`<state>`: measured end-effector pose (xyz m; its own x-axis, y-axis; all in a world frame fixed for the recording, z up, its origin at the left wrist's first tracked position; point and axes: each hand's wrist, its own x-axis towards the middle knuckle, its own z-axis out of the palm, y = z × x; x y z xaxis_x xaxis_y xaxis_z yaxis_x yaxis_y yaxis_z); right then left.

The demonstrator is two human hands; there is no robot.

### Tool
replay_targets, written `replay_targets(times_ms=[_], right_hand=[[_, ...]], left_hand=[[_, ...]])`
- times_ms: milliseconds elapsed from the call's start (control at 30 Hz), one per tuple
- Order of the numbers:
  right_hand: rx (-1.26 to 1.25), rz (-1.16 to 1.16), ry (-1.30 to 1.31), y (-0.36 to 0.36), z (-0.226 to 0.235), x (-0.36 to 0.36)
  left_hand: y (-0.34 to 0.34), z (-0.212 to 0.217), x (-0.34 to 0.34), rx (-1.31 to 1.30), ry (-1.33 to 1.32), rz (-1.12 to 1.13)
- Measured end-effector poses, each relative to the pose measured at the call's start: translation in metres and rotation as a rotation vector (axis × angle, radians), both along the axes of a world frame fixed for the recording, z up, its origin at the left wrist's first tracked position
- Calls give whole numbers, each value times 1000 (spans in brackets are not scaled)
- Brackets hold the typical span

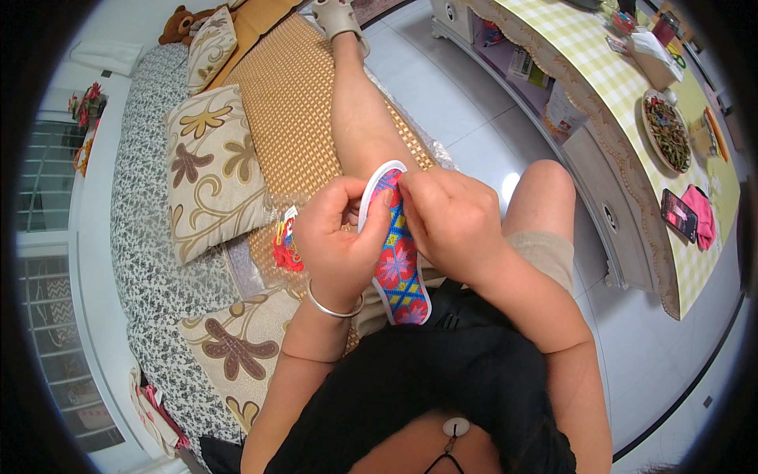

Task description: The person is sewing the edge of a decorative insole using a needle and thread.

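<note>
An embroidered insole [401, 265] with pink flowers, blue and yellow stitching and a white edge lies over my lap, its wide end pointing away from me. My left hand [339, 233] grips it from the left side, thumb pressed on the pattern and fingers curled behind. My right hand [450, 221] is closed at the upper right edge of the insole, fingertips pinched together; whether a needle or thread sits between them is too small to make out. Beside my left wrist, a bundle of red and yellow thread [289, 251] rests on clear plastic.
I sit on a couch with a woven mat [288, 87], one leg stretched along it. Patterned cushions [209, 170] lie to the left. On the right, a table with a checked cloth [588, 59] holds a plate of food [654, 107], a phone [679, 216] and a pink cloth [703, 201].
</note>
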<state>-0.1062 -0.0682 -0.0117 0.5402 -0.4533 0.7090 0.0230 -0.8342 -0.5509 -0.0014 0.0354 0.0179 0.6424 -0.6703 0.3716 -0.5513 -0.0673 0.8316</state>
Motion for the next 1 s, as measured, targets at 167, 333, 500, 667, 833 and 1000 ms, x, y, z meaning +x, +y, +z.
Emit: replay_targets(times_ms=[167,333,500,667,833,1000], right_hand=[[67,-103,-60,1,-2,-6],[53,-55,-127,-1,-8,-1],[696,-9,-235,-20,2,-18],[1820,796,-201,-16,-15,-17],[1985,852,-504,-9,-25,-11],[2021,862,-545,-12,-25,-14]], left_hand=[[2,-3,5,-28,84,3],[2,-1,0,-58,156,-98],[4,6,10,-155,444,-222],[0,-6,9,-191,642,-370],[2,-26,14,-191,482,-483],[2,-28,9,-230,598,-445]])
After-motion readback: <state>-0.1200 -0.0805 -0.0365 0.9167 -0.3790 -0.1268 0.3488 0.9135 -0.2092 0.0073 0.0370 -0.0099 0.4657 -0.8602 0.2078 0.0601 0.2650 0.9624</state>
